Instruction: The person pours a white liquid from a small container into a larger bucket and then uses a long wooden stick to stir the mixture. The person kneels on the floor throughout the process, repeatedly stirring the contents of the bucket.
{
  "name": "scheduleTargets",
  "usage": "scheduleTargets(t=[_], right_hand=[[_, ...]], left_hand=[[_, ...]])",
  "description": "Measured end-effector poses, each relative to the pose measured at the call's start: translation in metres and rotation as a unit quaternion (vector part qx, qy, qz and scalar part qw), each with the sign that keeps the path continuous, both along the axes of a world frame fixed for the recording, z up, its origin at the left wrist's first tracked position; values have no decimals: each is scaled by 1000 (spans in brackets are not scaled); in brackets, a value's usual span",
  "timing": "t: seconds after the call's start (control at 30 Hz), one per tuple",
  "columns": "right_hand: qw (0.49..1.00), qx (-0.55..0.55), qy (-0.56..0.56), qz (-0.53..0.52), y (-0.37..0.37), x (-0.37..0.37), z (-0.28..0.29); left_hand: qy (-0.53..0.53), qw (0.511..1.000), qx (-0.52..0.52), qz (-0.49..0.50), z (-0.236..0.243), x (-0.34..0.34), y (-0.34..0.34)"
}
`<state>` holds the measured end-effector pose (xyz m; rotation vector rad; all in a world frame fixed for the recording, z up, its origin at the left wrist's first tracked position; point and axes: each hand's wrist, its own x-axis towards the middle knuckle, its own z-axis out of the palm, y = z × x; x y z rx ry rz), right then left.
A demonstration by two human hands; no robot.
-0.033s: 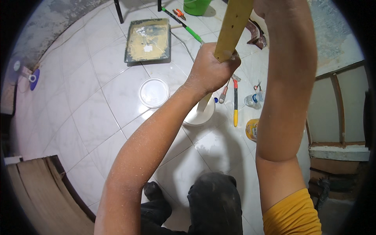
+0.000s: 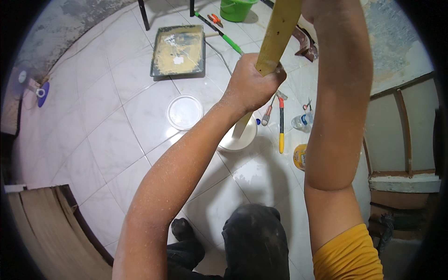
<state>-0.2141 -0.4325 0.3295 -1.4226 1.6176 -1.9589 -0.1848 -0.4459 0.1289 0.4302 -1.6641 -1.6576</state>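
Note:
My left hand (image 2: 247, 86) is closed round a long pale-yellow wooden stick (image 2: 275, 32), whose lower end stands in a white tub (image 2: 245, 137) of pale material. My right hand (image 2: 313, 10) is raised at the top edge beside the stick; its fingers are mostly out of frame. A round white lid (image 2: 184, 112) lies left of the tub. To the tub's right are a screwdriver (image 2: 267, 114), a red, black and yellow long-handled tool (image 2: 281, 126), scissors (image 2: 308, 105), a plastic bottle (image 2: 302, 122) and a yellow container (image 2: 300, 156), partly behind my right arm.
A crusted paint tray (image 2: 168, 65) lies ahead, near pliers (image 2: 214, 19), a green-handled tool (image 2: 231, 42) and a green bucket (image 2: 235, 9). Black legs (image 2: 143, 14) stand beyond. A brown curved piece (image 2: 305, 49) lies by the right wall. Wooden boards (image 2: 39, 217) are at lower left.

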Motion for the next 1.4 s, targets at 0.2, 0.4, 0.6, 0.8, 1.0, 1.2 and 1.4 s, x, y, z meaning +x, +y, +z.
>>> scheduleTargets(t=[0.2,0.4,0.6,0.8,1.0,1.2,1.4], right_hand=[[994,-94,-57,27,14,-18,2],[992,-119,43,29,45,0,1],[989,-130,70,19,42,7,-5],[978,-206,21,36,56,-9,-4],[977,-155,146,27,50,5,-18],[988,-114,107,-2,64,10,-23],[993,-104,53,10,98,4,-21]], left_hand=[[-32,976,-197,89,1,18,-8],[146,954,-207,163,-8,-5,8],[83,980,-113,140,-2,12,46],[47,979,-166,106,-11,21,26],[125,977,-153,84,-38,10,20],[4,996,-43,74,-56,11,41],[-75,994,-62,48,-24,39,73]])
